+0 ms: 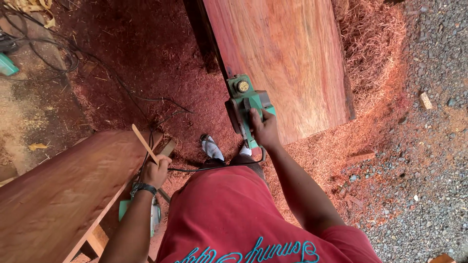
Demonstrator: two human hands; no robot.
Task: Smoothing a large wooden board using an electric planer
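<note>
Left hand (155,171) grips a thin stick (144,143); right hand (263,129) grips the green planer (245,108).

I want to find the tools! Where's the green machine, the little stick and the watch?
green planer (242,104), head view, on its body.
thin stick (144,142), head view, mid-length.
wristwatch (143,187), head view, on its strap.

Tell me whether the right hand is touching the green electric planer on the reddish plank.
Touching. The head view shows the right hand wrapped around the green electric planer's handle.
</note>
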